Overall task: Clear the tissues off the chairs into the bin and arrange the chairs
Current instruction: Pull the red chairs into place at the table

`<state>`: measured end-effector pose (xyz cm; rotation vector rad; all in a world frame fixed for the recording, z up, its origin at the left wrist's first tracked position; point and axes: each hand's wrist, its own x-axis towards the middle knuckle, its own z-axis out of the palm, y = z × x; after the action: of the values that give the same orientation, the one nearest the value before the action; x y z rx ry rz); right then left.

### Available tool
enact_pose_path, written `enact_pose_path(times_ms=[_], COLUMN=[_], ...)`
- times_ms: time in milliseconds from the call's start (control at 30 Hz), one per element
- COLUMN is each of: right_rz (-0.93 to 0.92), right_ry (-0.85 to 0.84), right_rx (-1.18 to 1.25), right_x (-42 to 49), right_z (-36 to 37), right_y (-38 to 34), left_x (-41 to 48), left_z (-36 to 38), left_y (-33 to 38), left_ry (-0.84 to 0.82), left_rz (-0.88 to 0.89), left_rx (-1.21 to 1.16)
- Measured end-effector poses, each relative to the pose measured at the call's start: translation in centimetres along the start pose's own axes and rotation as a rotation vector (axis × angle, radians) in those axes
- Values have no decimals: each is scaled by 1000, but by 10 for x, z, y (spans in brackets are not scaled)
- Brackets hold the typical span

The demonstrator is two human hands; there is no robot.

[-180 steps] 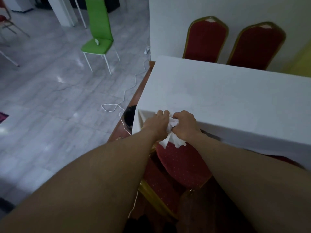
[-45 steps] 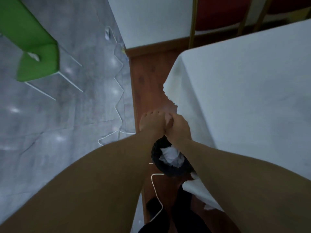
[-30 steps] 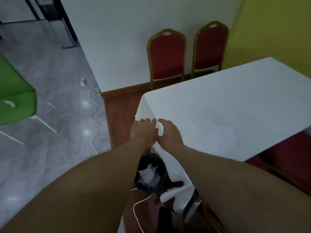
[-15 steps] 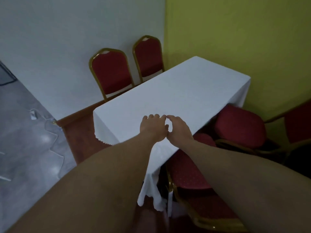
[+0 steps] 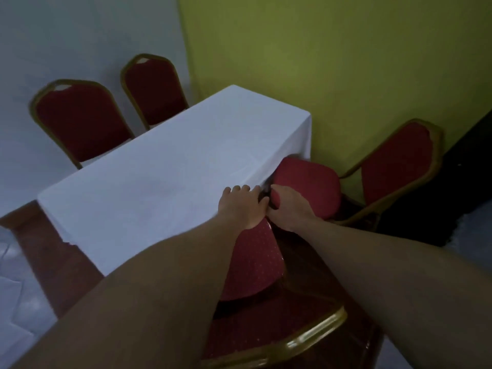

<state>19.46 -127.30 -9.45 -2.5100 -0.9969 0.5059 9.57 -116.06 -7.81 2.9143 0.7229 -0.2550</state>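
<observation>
Walls: a yellow-green wall (image 5: 332, 62) on the far right meets a white wall (image 5: 80, 35) on the far left.
Floor: a brown wood strip (image 5: 53, 257) runs under the table, with pale tile (image 5: 16, 302) at the near left.
Table (image 5: 159, 177): covered in a white cloth, its far end close to the yellow-green wall.
Far chairs: two red, gold-framed chairs (image 5: 80, 121) (image 5: 154, 89) stand side by side against the white wall.
Right chair (image 5: 311, 187): turned askew, its seat corner at the cloth's edge.
Near chair (image 5: 253, 265): its seat is tucked partly under the table.
Left hand (image 5: 242, 206): fingers are straight over the cloth's edge and hold nothing.
Right hand (image 5: 290, 206): at the right chair's seat corner. The fingertips are hidden, so I cannot tell the grip.
</observation>
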Motion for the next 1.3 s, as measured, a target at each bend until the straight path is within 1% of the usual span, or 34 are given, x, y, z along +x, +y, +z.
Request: enact_pose_path(times_ms=[100,167,367,467,600,733,833,1067,1300], right_rz=[15,53,167,193,191,132,109,122,85], right_ry=[-5,29,51,78,50,30,6,-44,-17], right_rx=[-29,-17,11,6,-36,-56,-59,-100,-94], right_x=[-16,-17,0,-6,12,45,69,104,137], right_z=[-30,-41,-44,-64,-82,-101,-122,-166,-189], right_y=[9,19,74,85,117,160,201,304,349], left_x=[13,28,64,76,98,134,164,228,270], left_z=[0,-4,-1,-2,-1,0,5,7,15], left_y=[26,40,85,106,133,170,209,305,335], left_ry=[-21,-15,-24,-39,-44,-48,-75,-101,-143], left_rz=[43,74,175,193,161,101,67,29,-29], left_rx=[16,20,18,31,34,22,3,-54,-54])
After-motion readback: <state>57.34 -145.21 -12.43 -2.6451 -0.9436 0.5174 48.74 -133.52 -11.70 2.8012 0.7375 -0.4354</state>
